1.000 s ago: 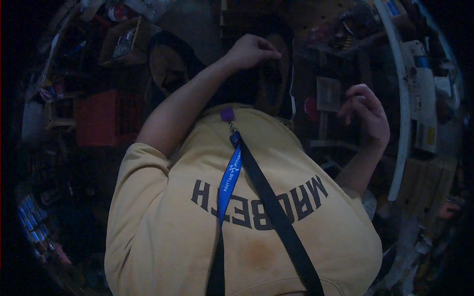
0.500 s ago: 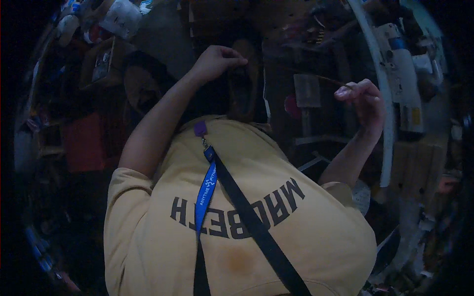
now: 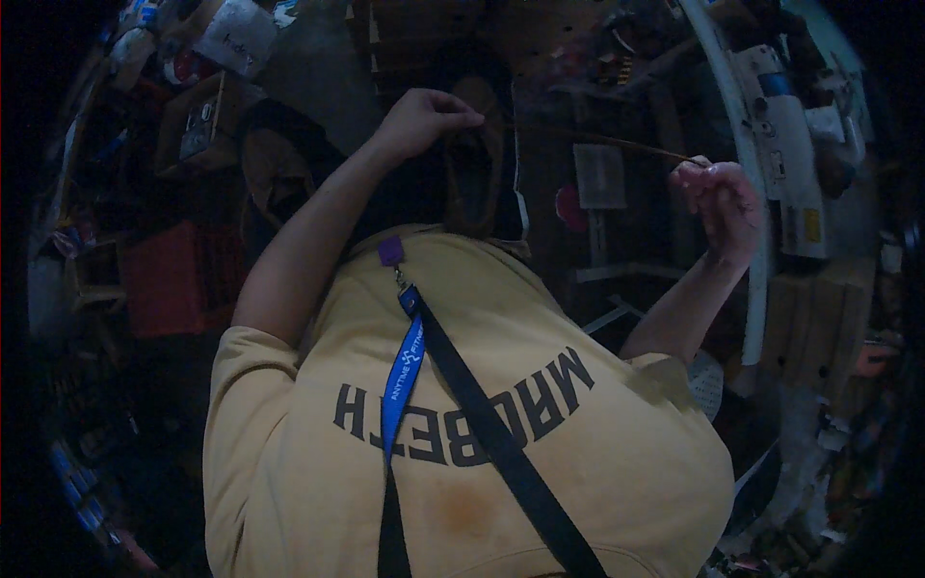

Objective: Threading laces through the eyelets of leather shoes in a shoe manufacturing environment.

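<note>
A thin brown cord (image 3: 617, 143) stretches between my hands, nearly straight and sloping slightly down to the right. My left hand (image 3: 419, 123) pinches thumb and forefinger together at its left end; the part right at these fingertips is hard to make out in the dim light. At the other end my right hand (image 3: 718, 197) is closed on the cord, thumb and fingers gathered around it. Both hands are held out in front of my yellow shirt (image 3: 462, 376), well apart. A blue and black lanyard (image 3: 403, 366) with a purple tag lies on the shirt.
To the right, a pale curved edge (image 3: 742, 144) runs beside a white machine (image 3: 790, 164). A red plastic crate (image 3: 164, 279) and a cardboard box (image 3: 226, 111) stand at the left. A brown shoe (image 3: 477, 183) shows beyond my left hand. Clutter surrounds all this.
My right hand has turned and drawn slightly right, its fingers closing in more. The cord now shows as a longer, straighter line. My left hand stays in place.
</note>
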Available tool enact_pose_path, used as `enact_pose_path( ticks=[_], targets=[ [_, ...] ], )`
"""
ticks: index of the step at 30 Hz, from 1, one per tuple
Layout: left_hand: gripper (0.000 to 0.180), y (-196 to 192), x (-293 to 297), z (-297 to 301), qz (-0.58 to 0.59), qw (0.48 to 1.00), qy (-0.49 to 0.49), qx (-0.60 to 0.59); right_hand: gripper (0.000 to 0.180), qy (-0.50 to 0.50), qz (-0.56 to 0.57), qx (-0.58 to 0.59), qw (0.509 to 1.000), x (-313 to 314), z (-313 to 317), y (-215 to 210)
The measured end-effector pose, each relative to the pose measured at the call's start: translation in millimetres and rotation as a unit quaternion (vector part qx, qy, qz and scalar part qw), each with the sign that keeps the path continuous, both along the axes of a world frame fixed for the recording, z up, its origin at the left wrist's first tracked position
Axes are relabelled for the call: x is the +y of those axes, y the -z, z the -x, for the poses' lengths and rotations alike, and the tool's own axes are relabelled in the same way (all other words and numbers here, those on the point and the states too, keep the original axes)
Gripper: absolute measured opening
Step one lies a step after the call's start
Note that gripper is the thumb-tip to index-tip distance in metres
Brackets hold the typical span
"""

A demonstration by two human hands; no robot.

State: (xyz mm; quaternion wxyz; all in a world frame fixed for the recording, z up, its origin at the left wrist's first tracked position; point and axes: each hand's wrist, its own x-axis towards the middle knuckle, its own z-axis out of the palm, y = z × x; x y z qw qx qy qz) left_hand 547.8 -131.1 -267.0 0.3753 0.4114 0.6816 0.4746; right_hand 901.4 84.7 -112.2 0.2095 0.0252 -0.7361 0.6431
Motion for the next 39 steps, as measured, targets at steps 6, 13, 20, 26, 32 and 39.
enact_pose_path(
  ticks=[6,13,20,26,32,39],
  targets=[
    [0.041,-11.6,-0.9,-3.9,0.026,0.998,-0.022,0.056,0.033,0.198,-0.201,0.073,0.956,-15.3,31.8,1.7],
    [0.041,-8.4,0.8,-2.4,-0.032,0.997,0.005,0.064,0.028,-0.074,-0.009,0.157,0.985,-83.9,87.6,-16.2],
    [0.035,1.2,-6.0,4.1,-0.048,0.996,0.0,0.073,0.026,0.118,0.066,-0.185,0.973,-95.4,167.2,81.5],
    [0.032,0.1,-11.2,-0.9,-0.048,0.997,-0.002,0.061,0.026,0.25,0.01,-0.235,0.939,-101.0,167.8,124.2],
    [0.032,3.3,-17.6,-4.7,-0.046,0.996,-0.007,0.073,0.023,0.233,-0.006,-0.203,0.951,-100.8,170.6,144.8],
    [0.03,-6.4,-14.0,-11.0,-0.05,0.995,0.0,0.085,0.022,0.226,0.026,-0.179,0.957,-85.6,169.9,166.0]
  ],
)
